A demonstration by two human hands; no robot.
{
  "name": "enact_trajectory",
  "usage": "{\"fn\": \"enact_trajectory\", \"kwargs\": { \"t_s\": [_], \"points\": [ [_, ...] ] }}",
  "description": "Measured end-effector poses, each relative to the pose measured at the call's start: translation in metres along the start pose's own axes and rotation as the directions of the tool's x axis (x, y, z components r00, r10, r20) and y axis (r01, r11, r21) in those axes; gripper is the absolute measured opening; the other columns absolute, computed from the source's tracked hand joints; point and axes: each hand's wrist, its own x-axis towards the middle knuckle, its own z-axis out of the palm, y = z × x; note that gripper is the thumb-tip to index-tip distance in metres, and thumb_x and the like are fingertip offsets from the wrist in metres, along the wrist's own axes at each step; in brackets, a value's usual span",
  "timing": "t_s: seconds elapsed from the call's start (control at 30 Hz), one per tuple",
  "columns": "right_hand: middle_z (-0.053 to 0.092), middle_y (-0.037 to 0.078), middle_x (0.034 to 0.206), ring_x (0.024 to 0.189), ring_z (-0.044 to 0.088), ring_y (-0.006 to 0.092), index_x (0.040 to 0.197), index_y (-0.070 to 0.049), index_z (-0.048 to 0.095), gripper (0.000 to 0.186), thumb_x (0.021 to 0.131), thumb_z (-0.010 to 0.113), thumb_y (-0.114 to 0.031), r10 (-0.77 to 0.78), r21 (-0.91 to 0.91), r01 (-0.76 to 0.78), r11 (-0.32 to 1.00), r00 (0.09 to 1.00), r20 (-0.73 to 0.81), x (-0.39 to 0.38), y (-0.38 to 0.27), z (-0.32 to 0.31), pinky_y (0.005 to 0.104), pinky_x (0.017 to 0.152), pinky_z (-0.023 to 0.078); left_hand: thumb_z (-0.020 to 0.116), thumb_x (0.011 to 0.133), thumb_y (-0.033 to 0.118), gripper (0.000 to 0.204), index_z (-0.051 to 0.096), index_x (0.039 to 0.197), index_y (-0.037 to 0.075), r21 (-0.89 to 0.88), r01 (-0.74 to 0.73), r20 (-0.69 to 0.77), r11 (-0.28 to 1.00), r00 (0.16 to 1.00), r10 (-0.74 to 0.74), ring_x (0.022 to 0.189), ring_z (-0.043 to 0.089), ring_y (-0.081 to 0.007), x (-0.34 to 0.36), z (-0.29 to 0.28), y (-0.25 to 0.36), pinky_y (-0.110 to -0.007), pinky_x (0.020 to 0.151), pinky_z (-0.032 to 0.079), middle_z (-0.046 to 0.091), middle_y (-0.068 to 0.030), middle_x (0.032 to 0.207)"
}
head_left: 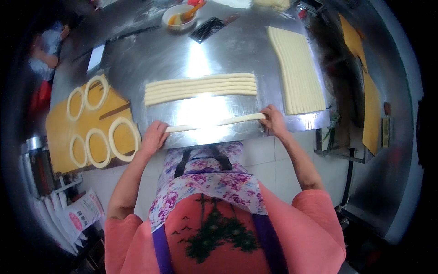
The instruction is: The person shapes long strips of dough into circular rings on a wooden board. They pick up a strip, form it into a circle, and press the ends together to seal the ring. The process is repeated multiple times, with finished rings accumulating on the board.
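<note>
A long pale dough rope (214, 123) lies crosswise near the front edge of the steel table. My left hand (156, 133) has its fingers closed on the rope's left end, and my right hand (272, 119) grips the other end. Just beyond it several parallel dough strips (200, 84) lie side by side. At the right stands a larger block of cut strips (296, 73) lengthwise. On the left, several dough rings (128, 139) rest on a yellow board (59, 128).
A white bowl with a brush (178, 20) and a dark scraper (205, 29) lie at the back. A person (45, 50) is at the far left. Yellow boards (369, 114) stand beyond the table's right side. Stacked white sacks (68, 214) sit low at the left.
</note>
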Motion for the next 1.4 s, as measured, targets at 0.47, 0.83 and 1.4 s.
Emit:
{"fn": "enact_trajectory", "kwargs": {
  "t_s": [0.47, 0.83, 1.4],
  "points": [
    [0.064, 0.018, 0.11, 0.101, 0.063, 0.0366, 0.111, 0.001, 0.067, 0.044, 0.068, 0.079, -0.004, 0.009, -0.102, -0.002, 0.995, 0.998, 0.067, 0.016, -0.052, -0.023, 0.0409, 0.086, 0.052, 0.069, 0.08, 0.003, 0.022, 0.064, 0.102, 0.001, -0.254, 0.118, -0.045, 0.96, 0.99, -0.134, 0.097, 0.056, -0.036, -0.022, -0.025, -0.018, -0.043, 0.085, 0.047, 0.06, -0.0153, 0.099],
    [0.059, 0.013, 0.101, 0.098, 0.058, 0.0313, 0.097, -0.007, 0.064, 0.021, 0.077, 0.069, -0.012, -0.529, 0.062, 0.526, 0.848, 0.844, 0.088, 0.085, -0.29, 0.197, 0.0423, 0.086, 0.045, 0.072, 0.076, 0.006, 0.019, 0.066, 0.094, 0.001, -0.231, 0.2, -0.082, 0.952, 0.971, -0.223, 0.083, 0.059, -0.0351, -0.027, -0.002, -0.029, -0.042, 0.074, 0.049, 0.06, -0.0161, 0.084],
    [0.061, 0.016, 0.103, 0.1, 0.059, 0.037, 0.111, -0.004, 0.066, 0.028, 0.084, 0.069, -0.012, 0.041, -0.073, -0.041, 0.996, 0.999, -0.002, -0.016, 0.019, -0.012, 0.0445, 0.086, 0.049, 0.072, 0.077, 0.008, 0.026, 0.067, 0.102, 0.001, -0.174, 0.299, -0.112, 0.938, 0.941, -0.321, 0.089, 0.063, -0.0342, -0.03, 0.005, -0.029, -0.042, 0.082, 0.05, 0.064, -0.0177, 0.094]
  ]
}}
